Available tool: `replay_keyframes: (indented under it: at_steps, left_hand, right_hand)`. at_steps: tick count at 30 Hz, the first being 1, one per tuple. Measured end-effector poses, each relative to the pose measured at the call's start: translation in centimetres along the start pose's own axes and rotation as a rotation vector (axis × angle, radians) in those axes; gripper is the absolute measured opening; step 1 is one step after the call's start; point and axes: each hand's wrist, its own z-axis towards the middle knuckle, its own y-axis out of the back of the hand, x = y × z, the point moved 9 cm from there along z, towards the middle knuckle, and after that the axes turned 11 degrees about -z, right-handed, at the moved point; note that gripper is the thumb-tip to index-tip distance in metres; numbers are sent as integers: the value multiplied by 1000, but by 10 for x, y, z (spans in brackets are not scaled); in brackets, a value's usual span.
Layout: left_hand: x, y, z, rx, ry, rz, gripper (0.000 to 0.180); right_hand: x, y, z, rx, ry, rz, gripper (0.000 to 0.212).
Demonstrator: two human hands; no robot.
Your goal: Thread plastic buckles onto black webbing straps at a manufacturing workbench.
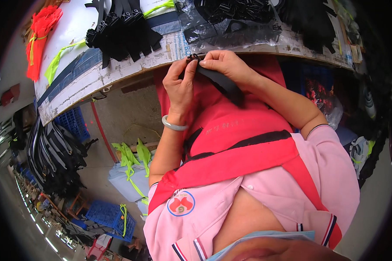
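Head view, and from where I stand both hands are close together at the table [76, 26] edge, working one piece: the left hand [180, 82] pinches a small black buckle [193, 57], while the right hand [226, 65], just beside it, grips the black strap [224, 85], whose loose end hangs below the fingers over the red apron [231, 119]. I'd judge this piece partway along; whether the strap is fully through the buckle I cannot tell, as the fingers cover the join. Beyond the left hand lies a bundle of straps with buckles [124, 26], which look finished to me. Straight beyond the hands, a heap of small black parts [231, 9] suggests plenty left, and so, perhaps, does the dark strap pile [307, 26] beyond and right of the right hand.
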Motion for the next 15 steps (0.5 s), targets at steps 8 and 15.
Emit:
replay_keyframes:
  at_steps: [8,15]
  left_hand:
    - [5,7,-8,138,366,-316,17]
    - [-101,73,1,472,175,-361,15]
  right_hand:
    - [1,-15,22,363,-202,35,18]
    - [229,84,59,-635,873,-825,19]
